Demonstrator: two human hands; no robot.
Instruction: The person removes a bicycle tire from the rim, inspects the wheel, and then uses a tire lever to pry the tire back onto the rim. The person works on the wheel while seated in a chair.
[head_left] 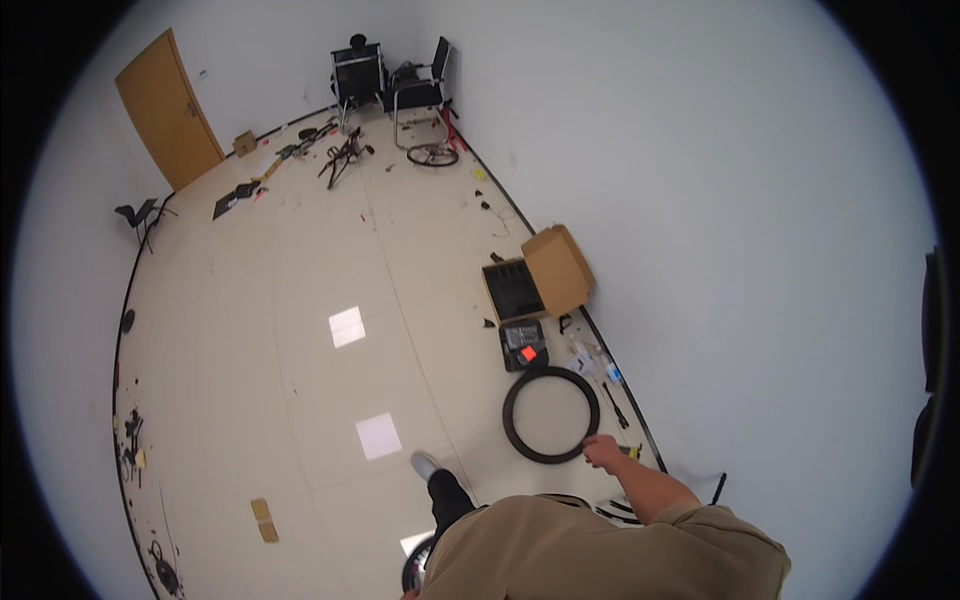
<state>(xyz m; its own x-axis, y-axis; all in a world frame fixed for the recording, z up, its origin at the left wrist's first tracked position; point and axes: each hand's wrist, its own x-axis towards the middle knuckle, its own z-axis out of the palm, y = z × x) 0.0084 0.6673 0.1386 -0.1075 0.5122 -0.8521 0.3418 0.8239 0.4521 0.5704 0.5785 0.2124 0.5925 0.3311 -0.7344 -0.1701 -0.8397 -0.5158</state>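
Note:
Curled fingers of my right hand [600, 450] are in front of the edge of a black bicycle tyre [511, 431] lying on the floor [260, 380]; I cannot make out whether they touch it or hold anything. A sliver of my left hand [408, 594] shows at the bottom edge, beside a partly hidden black wheel [410, 570], its fingers out of sight. My left shoe [424, 464] is on the tiles. Above the tyre lie a black tool case [512, 338], clear plastic bags [581, 362] and an open cardboard box [553, 268] with a dark insert.
Two black chairs [355, 75] stand at the back near a bike frame [343, 150], a spoked wheel [432, 156] and scattered parts. A door [165, 110] and another chair [137, 215] are at left. More parts line both walls; cardboard pieces [262, 520] lie lower left.

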